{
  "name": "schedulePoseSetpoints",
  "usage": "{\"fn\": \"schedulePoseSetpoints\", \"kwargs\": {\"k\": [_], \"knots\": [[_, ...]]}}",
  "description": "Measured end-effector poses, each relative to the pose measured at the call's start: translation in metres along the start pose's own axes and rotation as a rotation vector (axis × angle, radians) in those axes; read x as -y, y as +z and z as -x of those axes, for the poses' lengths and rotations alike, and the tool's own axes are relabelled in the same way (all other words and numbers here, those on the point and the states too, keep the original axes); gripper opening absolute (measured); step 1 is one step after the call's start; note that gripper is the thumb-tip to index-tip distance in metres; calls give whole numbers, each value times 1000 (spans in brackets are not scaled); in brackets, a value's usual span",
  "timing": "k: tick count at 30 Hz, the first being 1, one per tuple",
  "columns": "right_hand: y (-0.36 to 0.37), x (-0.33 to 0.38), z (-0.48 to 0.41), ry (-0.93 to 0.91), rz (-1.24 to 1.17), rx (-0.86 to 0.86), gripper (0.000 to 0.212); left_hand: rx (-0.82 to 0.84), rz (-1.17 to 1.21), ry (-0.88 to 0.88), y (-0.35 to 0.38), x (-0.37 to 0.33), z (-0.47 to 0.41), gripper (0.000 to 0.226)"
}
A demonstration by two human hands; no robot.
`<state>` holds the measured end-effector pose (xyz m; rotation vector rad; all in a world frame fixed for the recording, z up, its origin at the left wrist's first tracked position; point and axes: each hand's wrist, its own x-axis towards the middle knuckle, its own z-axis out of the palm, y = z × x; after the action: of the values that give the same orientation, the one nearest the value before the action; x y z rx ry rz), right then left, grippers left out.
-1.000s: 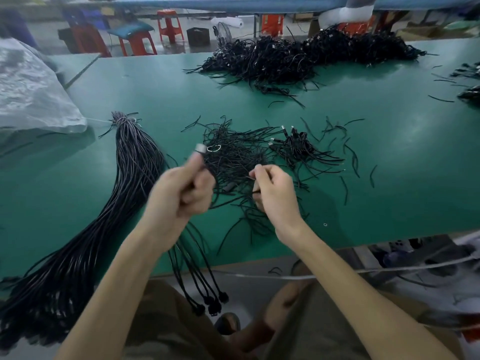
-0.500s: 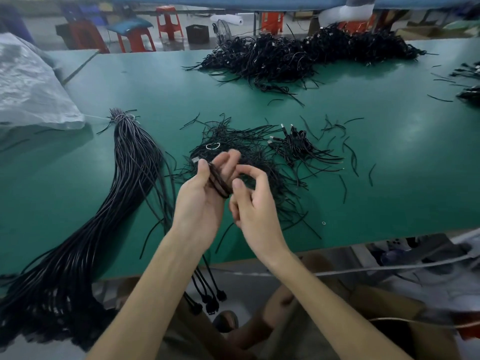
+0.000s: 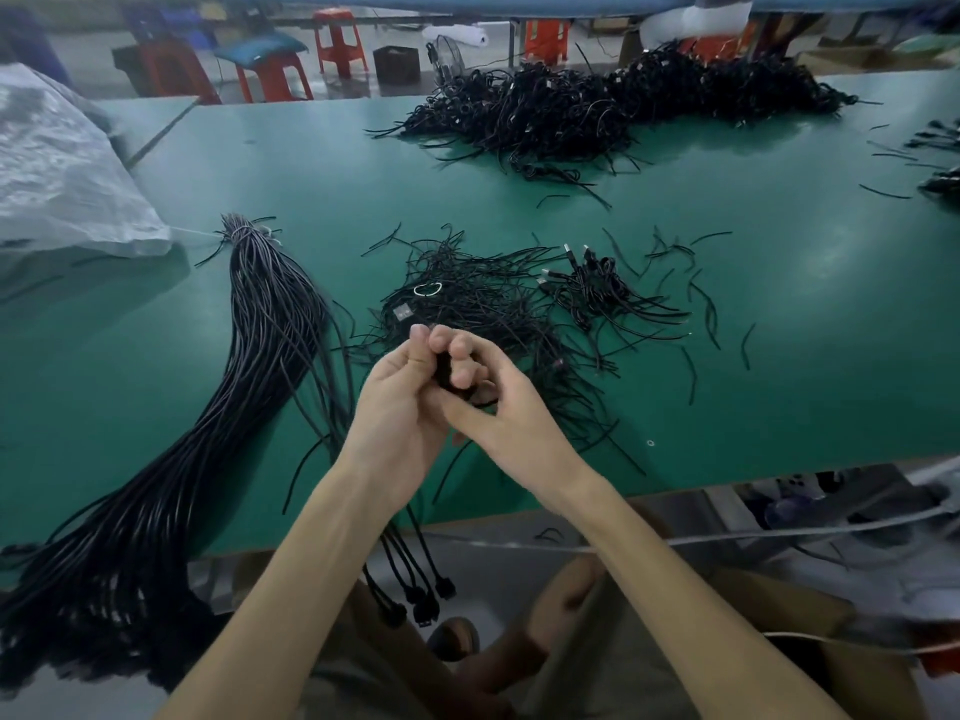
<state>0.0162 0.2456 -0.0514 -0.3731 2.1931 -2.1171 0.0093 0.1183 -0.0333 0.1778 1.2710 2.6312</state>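
Near the middle of the frame, just above the near edge of the green table (image 3: 779, 356), both hands met over one coiled black cable (image 3: 445, 375). The left hand (image 3: 400, 407) rose from the lower left with its palm side toward the camera, thumb and fingers curled round the coil. The right hand (image 3: 511, 415) came in from the lower right, back upward, its bent fingers pinching the same coil from the other side. The two hands touched, and little of the coil showed between the fingers.

Below the left wrist, hanging cable ends (image 3: 423, 597) dropped past the table edge, with about five black plugs at their tips. Whether the left hand held them could not be told.

One long tied bundle (image 3: 260, 356) of black cables ran down the left of the frame. One loose tangle (image 3: 493, 304) lay just behind the hands, with one white ring (image 3: 427, 289) on it. One smaller cluster of plugged cables (image 3: 597, 288) sat right of centre. One large heap (image 3: 597, 111) lay along the top, and one grey plastic bag (image 3: 62, 174) at the upper left. At least four red stools (image 3: 337, 39) stood beyond the table.
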Motion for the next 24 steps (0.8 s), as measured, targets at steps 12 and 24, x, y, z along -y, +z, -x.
{"fn": "schedulePoseSetpoints", "kwargs": {"k": [12,24], "knots": [[-6,-12,7,-140,300,-96,47,141,-937,7,-18,-25,14,27],[-15,-13,11,-256,900,-6,30,-97,-985,30,-33,-22,6,20]]}}
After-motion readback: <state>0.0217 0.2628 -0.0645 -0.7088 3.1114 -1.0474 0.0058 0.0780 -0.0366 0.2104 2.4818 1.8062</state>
